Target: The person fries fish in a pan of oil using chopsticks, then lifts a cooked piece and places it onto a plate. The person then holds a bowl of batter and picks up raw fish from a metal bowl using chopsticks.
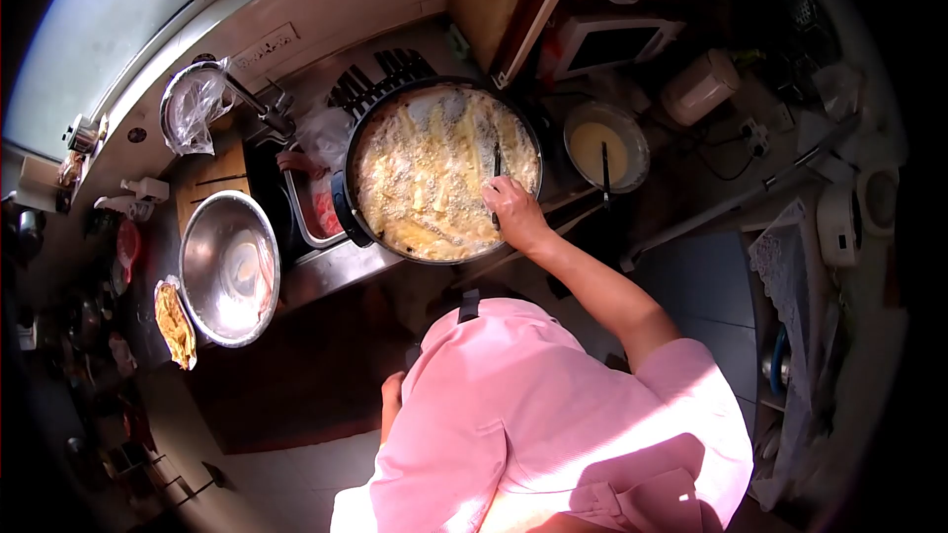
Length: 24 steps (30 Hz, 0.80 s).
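Note:
My right hand [515,211] is closed around dark, slender chopsticks [497,164], held over the right side of a large round pan [345,205]. Bubbling, foamy oil fills the pan, with long pale-yellow battered pieces [434,153] frying in it. To the pan's right is a bowl [640,170] of cream-coloured batter [591,146], a dark-handled utensil [605,178] standing in it. Down at my left side, partly covered by the pink shirt, my left hand [392,395] shows only in part; its fingers cannot be made out.
A big steel basin [229,328] stands on the left counter beside a bag of yellowish food [175,324]. Between basin and pan sits a metal tray [314,212] with something red. Behind are a faucet [267,111], cutting boards [494,0] and a white appliance [614,47].

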{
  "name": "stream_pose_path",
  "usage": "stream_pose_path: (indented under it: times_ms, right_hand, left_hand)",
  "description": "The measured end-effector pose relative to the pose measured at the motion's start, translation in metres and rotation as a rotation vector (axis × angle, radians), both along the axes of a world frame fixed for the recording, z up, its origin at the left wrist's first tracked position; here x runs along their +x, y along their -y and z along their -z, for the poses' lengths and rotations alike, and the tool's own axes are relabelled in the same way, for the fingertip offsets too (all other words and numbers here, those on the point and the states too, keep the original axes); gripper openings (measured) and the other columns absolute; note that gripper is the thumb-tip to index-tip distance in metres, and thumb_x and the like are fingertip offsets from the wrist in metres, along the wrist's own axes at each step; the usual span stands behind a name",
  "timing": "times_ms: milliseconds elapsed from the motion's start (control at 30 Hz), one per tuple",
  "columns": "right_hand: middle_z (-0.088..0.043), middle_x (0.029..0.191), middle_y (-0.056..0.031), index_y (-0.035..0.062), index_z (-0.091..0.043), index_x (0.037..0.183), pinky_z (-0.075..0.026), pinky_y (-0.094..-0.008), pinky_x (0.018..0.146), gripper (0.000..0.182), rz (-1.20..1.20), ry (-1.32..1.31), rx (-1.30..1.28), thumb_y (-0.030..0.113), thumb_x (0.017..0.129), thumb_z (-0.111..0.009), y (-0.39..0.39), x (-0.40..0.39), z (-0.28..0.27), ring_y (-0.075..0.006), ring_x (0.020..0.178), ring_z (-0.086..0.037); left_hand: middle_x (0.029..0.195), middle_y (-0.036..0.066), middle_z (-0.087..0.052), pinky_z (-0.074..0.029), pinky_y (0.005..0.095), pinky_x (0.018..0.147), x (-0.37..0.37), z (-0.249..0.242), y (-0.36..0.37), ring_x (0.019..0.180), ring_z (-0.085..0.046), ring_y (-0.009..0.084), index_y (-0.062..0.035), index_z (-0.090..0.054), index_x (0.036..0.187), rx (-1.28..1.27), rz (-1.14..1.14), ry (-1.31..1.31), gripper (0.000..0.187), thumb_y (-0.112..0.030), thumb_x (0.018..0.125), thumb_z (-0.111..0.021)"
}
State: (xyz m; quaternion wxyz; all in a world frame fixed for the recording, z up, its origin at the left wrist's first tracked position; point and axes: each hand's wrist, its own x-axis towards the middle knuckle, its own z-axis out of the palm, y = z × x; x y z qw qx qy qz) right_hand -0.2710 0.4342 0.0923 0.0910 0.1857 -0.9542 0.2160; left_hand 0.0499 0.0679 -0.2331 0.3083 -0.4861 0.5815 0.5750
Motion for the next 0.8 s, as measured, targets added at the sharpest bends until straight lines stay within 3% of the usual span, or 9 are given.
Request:
stream_pose_path:
  times_ms: [33, 100, 167, 267, 433, 500, 800]
  right_hand:
    - [-0.049, 0.094, -0.0152, 0.0033, -0.052, 0.092, -0.043, -0.0359, 0.072, 0.024, -0.001, 0.0, 0.001, -0.002, 0.068, -0.051, 0.0, 0.009, -0.003, -0.032, 0.087, -0.05]
    - [-0.048, 0.092, -0.0151, 0.0033, -0.052, 0.087, -0.043, -0.0359, 0.072, 0.025, -0.038, -0.055, -0.098, -0.005, 0.064, -0.047, -0.001, 0.025, -0.009, -0.0315, 0.086, -0.049]
    - [-0.049, 0.095, -0.0151, 0.0033, -0.053, 0.092, -0.043, -0.0359, 0.072, 0.027, -0.04, -0.035, -0.102, -0.003, 0.065, -0.054, -0.005, 0.036, -0.019, -0.0326, 0.087, -0.05]
    - [-0.052, 0.091, -0.015, 0.0022, -0.054, 0.094, -0.044, -0.0339, 0.07, 0.028, -0.068, -0.061, -0.212, -0.003, 0.067, -0.055, -0.014, 0.042, -0.033, -0.0317, 0.083, -0.052]
    - [-0.057, 0.081, -0.0132, -0.0012, -0.057, 0.09, -0.044, -0.0266, 0.064, 0.016, 0.034, -0.094, -0.601, -0.002, 0.074, -0.053, -0.035, 0.033, -0.063, -0.0233, 0.073, -0.056]
    - [-0.058, 0.081, -0.0119, -0.0023, -0.058, 0.088, -0.044, -0.0254, 0.064, 0.013, 0.082, -0.103, -0.625, -0.001, 0.076, -0.052, -0.042, 0.03, -0.074, -0.0198, 0.072, -0.056]
    - [-0.058, 0.078, -0.0125, -0.0016, -0.057, 0.087, -0.044, -0.0262, 0.062, 0.012, 0.091, -0.089, -0.672, 0.003, 0.076, -0.054, -0.045, 0.01, -0.061, -0.0219, 0.069, -0.057]
  left_hand:
    - [0.069, 0.006, -0.057, -0.042, 0.0298, 0.056, -0.007, -0.023, -0.01, 0.062, -0.052, 0.0166, -0.0023, -0.058, 0.071, -0.037, -0.098, -0.021, 0.015, -0.014, 0.073, -0.049]
    - [0.064, 0.005, -0.054, -0.04, 0.0301, 0.053, -0.005, -0.016, -0.012, 0.058, -0.05, 0.016, -0.0029, -0.057, 0.068, -0.066, -0.09, -0.069, 0.015, -0.014, 0.073, -0.048]
    - [0.06, 0.003, -0.052, -0.038, 0.0305, 0.05, -0.007, -0.011, -0.01, 0.054, -0.048, 0.0154, -0.0035, -0.056, 0.065, -0.095, -0.079, -0.118, 0.016, -0.014, 0.073, -0.048]
    - [0.061, 0.004, -0.052, -0.04, 0.031, 0.052, -0.019, -0.031, -0.005, 0.056, -0.049, 0.0159, -0.0039, -0.057, 0.067, -0.006, 0.139, -0.017, 0.017, -0.015, 0.075, -0.048]
    - [0.066, 0.006, -0.055, -0.041, 0.0308, 0.054, -0.054, -0.128, -0.038, 0.059, -0.051, 0.0172, -0.0031, -0.057, 0.073, -0.066, 0.07, -0.275, 0.016, -0.016, 0.076, -0.048]
    - [0.068, 0.007, -0.056, -0.042, 0.0308, 0.056, -0.06, -0.153, -0.046, 0.061, -0.052, 0.0177, -0.0028, -0.057, 0.076, -0.092, 0.072, -0.371, 0.016, -0.017, 0.076, -0.048]
    - [0.074, 0.008, -0.057, -0.043, 0.03, 0.061, -0.048, -0.151, -0.046, 0.066, -0.053, 0.0182, -0.0011, -0.057, 0.086, -0.157, 0.129, -0.412, 0.02, -0.017, 0.075, -0.051]
